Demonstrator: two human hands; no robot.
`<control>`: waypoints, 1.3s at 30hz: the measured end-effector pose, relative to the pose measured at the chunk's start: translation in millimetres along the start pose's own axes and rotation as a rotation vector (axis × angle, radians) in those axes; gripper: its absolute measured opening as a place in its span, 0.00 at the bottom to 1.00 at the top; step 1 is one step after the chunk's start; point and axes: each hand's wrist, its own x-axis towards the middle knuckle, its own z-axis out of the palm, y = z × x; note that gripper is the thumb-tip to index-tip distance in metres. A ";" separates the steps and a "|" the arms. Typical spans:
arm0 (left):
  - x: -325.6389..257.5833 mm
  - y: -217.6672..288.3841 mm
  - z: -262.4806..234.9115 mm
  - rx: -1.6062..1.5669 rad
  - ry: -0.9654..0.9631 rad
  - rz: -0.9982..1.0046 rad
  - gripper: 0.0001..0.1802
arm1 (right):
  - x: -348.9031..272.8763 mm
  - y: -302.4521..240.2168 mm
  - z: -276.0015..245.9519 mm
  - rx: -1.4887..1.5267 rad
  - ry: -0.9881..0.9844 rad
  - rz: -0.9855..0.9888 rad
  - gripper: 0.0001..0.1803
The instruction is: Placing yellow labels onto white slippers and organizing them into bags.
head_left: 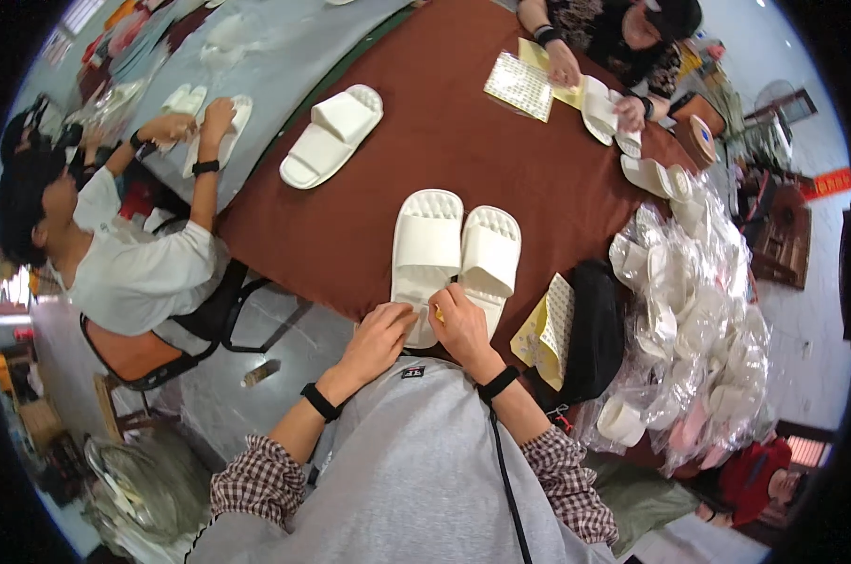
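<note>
From where I'm standing, a pair of white slippers is lying near the edge of the brown-covered table (303, 235), right in front of the person in grey. The left slipper (427, 246) is pointing its toe away from the person, its long axis running almost straight out from the body, its heel end sitting nearest the lap. The right slipper (491, 258) is lying just beside it, also pointing away, its long axis leaning a little to the right at the toe. Both are resting sole down, straps facing up.

The right hand (461, 318) is hovering over or touching the heel part of the pair, its thumb and fingers pressing together and pinching a small yellow scrap (440, 315). The left hand (380, 334) is bending its fingers in at the left slipper's heel; I cannot tell whether they are pinching anything.

Farther out on the left, another white slipper (331, 136) is lying slantwise, its toe pointing away and to the right. To the right of the pair, a yellow-backed label sheet (546, 329) is lying against a black bag (595, 324), and beyond it a heap of plastic-wrapped slippers (689, 291) is spreading. A co-worker across the table is handling more white slippers (598, 111).
</note>
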 end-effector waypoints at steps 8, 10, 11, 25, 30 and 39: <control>-4.2 -6.0 5.0 -0.093 0.046 0.008 0.19 | -0.2 2.7 10.5 -0.133 -0.019 -0.032 0.07; -4.1 -7.0 6.1 -0.082 0.064 0.016 0.19 | -2.0 2.8 12.0 -0.107 -0.040 -0.041 0.07; -4.0 -7.6 6.3 -0.069 0.075 0.031 0.20 | -2.3 3.4 12.8 -0.105 -0.047 -0.044 0.07; 6.2 -5.4 3.7 0.058 0.006 0.063 0.25 | -26.0 3.1 -6.7 -0.302 -0.217 -0.227 0.24; 10.2 -5.4 7.0 0.202 -0.025 0.116 0.26 | -28.8 -2.3 -5.6 -0.272 -0.229 -0.177 0.25; 15.9 -6.2 -1.7 0.365 -0.077 0.177 0.26 | -31.0 1.0 -3.6 -0.324 -0.262 -0.208 0.26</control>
